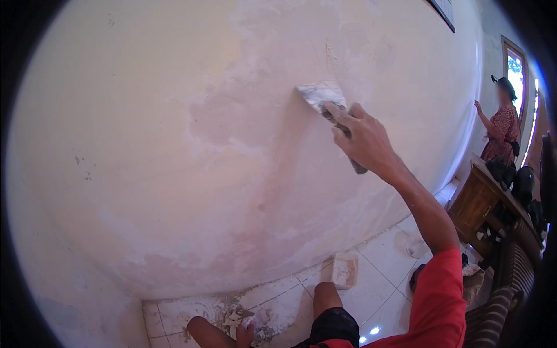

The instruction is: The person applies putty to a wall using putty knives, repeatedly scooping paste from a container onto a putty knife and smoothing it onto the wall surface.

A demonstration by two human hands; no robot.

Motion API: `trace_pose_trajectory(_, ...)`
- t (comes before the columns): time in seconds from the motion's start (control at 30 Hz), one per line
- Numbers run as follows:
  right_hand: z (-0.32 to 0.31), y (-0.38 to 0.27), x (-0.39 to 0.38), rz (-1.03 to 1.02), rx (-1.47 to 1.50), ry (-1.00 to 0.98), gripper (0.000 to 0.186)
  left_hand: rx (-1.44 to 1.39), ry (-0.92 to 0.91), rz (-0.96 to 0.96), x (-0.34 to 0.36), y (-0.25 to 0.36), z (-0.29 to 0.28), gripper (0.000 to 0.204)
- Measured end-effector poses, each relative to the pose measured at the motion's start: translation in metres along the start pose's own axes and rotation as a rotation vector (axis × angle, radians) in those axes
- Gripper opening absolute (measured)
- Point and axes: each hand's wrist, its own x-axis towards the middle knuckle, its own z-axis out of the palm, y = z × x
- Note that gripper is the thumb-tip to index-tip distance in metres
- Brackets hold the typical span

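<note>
Patchy pink wall (174, 145) is being skimmed: putty knife (322, 94) is being gripped by right hand (364, 139), blade pressed flat. Next stroke is calling for even pressure. Left hand (244, 335), below the knife near the floor, grip cannot be told.

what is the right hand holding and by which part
The right hand holds a putty knife by its handle, blade pressed flat to the wall.
</note>
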Motion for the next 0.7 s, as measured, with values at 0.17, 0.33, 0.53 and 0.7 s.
trace_pose_trajectory(0.17, -0.041, 0.05, 0.052, 0.05, -0.045, 0.273, 0.048, -0.007, -0.017, -0.049, 0.001, 0.005, 0.002, 0.025)
trace_pose_trajectory(0.33, -0.079, 0.048, 0.11, 0.136, 0.115, 0.218, 0.045, -0.054, -0.016, -0.063, 0.0, 0.004, 0.005, 0.026)
trace_pose_trajectory(0.53, -0.006, 0.042, 0.046, -0.05, -0.076, 0.227, 0.049, 0.068, 0.02, -0.044, 0.0, 0.027, 0.005, 0.025)
trace_pose_trajectory(0.7, 0.027, 0.023, -0.031, 0.034, -0.055, 0.015, 0.049, 0.009, 0.018, 0.012, 0.0, 0.006, 0.003, 0.028)
